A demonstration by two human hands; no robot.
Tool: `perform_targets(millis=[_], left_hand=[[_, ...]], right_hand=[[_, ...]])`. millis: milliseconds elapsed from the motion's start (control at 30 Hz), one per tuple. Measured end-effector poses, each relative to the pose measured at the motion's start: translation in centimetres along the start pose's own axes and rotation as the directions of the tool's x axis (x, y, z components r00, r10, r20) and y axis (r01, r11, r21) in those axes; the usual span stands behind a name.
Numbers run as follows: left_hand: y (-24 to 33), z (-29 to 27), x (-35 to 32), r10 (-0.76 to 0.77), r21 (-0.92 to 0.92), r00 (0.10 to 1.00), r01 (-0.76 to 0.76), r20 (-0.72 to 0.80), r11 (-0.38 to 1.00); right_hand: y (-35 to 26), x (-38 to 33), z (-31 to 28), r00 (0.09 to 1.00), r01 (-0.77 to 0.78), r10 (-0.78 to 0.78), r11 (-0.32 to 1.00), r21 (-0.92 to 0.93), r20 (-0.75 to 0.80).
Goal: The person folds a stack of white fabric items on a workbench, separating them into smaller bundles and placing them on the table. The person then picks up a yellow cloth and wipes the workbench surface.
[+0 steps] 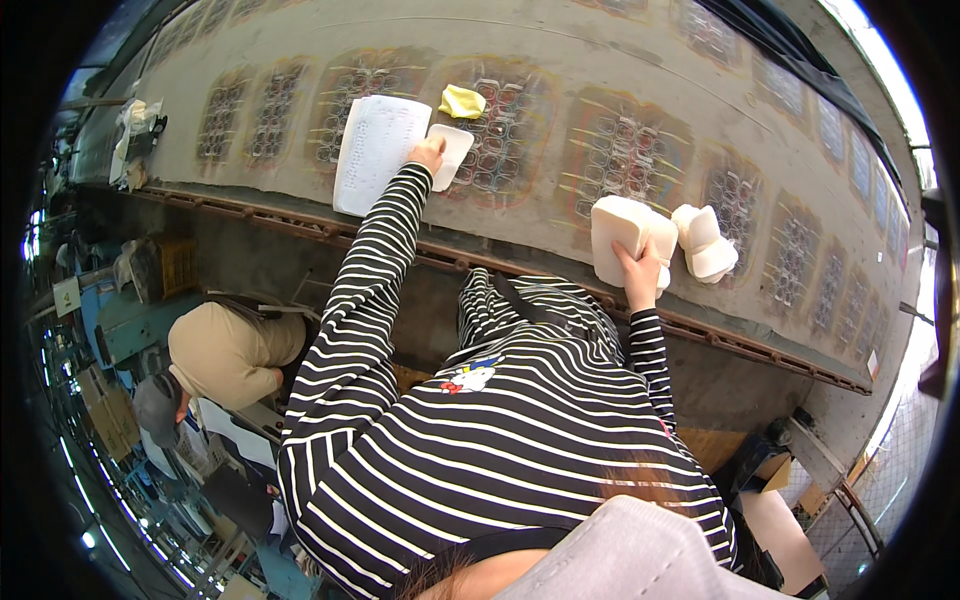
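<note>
On the long table, my left hand (428, 155) is closed at the edge of one flat white pad (457, 152) with rounded corners. Right beside that hand lies a white sheet (380, 140) covered with rows of small dark marks. A crumpled yellow cloth (462, 101) rests just beyond the pad. Over the table's near edge, my right hand (641, 274) grips a thick stack of white pads (617, 235), thumb on the top face. The fingers beneath the stack are hidden. To its right stands another bundle of white pads (708, 246), narrowed at its middle.
The grey table (520, 225) carries rows of dark, grid-like printed patches (625, 150). A rusty metal rail (740, 350) runs along its near edge. Behind me on the left, another person in a beige top (235, 350) bends among boxes. Scraps (135, 140) lie at the left end.
</note>
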State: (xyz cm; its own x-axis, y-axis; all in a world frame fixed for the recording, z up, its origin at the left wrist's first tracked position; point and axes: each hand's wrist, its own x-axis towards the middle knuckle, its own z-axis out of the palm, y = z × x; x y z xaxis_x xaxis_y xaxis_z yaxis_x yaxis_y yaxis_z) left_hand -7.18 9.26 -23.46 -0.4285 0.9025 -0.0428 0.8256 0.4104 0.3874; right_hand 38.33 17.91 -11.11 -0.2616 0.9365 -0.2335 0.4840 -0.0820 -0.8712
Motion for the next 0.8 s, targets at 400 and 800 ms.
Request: perform_targets(millis=[400,800], left_hand=[[4.4,0.1,-1.7,-0.141,0.206,0.986,0.120,0.090,0.971],[0.4,-2.3,-0.1,-0.146,-0.271,0.928,0.051,-0.342,0.961]], right_hand=[[1.0,0.2,0.5,0.999,0.026,-0.021,0.993,0.112,-0.050],[2.9,0.8,4.5,0.909,0.399,-0.203,0.675,-0.621,0.365]])
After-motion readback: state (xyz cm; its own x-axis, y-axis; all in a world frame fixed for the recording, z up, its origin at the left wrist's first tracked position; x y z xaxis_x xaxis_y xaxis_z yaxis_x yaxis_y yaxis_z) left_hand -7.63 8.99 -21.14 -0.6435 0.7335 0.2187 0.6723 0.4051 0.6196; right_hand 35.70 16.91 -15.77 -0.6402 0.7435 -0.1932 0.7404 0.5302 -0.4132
